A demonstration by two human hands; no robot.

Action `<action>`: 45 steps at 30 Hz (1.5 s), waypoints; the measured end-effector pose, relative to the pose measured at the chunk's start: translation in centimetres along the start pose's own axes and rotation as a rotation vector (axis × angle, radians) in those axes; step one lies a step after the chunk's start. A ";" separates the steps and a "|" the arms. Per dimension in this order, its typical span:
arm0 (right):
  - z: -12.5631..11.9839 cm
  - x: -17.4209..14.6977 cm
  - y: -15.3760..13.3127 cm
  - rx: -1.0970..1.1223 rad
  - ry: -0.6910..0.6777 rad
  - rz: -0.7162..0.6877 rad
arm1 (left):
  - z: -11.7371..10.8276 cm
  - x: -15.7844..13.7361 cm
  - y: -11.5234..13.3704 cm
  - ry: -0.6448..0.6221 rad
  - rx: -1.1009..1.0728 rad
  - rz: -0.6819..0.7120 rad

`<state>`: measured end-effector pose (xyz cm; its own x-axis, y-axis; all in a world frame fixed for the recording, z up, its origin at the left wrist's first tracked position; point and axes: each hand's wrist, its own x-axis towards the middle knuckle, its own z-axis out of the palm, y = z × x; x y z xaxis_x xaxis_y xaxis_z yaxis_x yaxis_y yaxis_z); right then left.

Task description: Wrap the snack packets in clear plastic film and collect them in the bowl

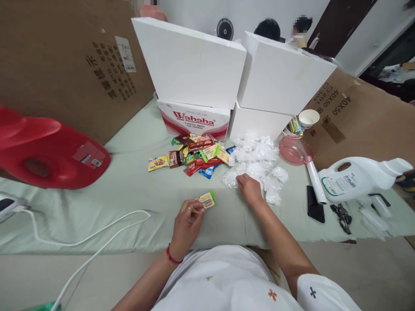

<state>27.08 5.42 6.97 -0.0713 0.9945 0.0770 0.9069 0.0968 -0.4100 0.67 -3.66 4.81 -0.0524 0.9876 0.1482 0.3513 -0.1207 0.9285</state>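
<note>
Near the front edge of the desk [129,190], we are holding a green-ended snack packet [207,200] in a nearly closed left grip [188,219]. Our right grip [250,191] is touching the crumpled clear plastic [257,152], its hold unclear; we are apparently picking at one piece, needing gentle separation next.

Soft, even light with stretched, bowed edges

Glossy snack wrappers [210,152], crinkled plastic bundles [254,152], matt cardboard [61,60]
</note>
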 end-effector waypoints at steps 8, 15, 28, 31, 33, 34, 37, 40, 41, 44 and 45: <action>-0.3 -5.8 -3.4 0.763 0.033 0.106 | 4.7 1.4 2.3 -0.284 -0.570 -0.444; -1.9 -7.3 -1.1 1.447 -0.072 0.461 | 4.6 2.9 2.1 -0.345 -0.680 -0.430; -3.5 -7.0 0.3 0.499 -0.109 -0.337 | 3.5 2.8 2.4 -0.485 -0.666 -0.278; -3.8 -7.2 0.9 0.759 -0.140 -0.127 | 2.0 3.4 1.8 -0.600 -0.621 -0.273; -3.8 -7.5 1.2 0.942 -0.178 0.020 | 0.9 3.8 1.4 -0.660 -0.554 -0.227; -3.8 -7.6 1.3 1.019 -0.194 0.082 | 0.4 4.1 1.3 -0.673 -0.520 -0.205; -3.6 -7.5 1.4 1.201 -0.181 0.270 | -0.6 4.6 1.1 -0.568 -0.420 -0.156; -3.4 -7.4 1.0 1.338 -0.058 0.423 | -0.4 4.2 1.4 -0.317 -0.348 -0.234; -3.3 -7.4 0.7 1.373 -0.015 0.441 | 0.1 3.8 1.7 -0.300 -0.355 -0.296; -2.8 -7.8 -0.7 1.482 0.048 0.445 | 2.6 2.2 3.0 -0.459 -0.479 -0.516; -2.6 -7.9 -1.3 1.527 0.049 0.443 | 3.7 1.6 3.5 -0.505 -0.536 -0.588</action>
<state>27.55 -2.69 9.28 0.1140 0.9545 -0.2755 -0.4019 -0.2093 -0.8914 5.24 -2.09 7.02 0.3707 0.8165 -0.4426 -0.0864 0.5048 0.8589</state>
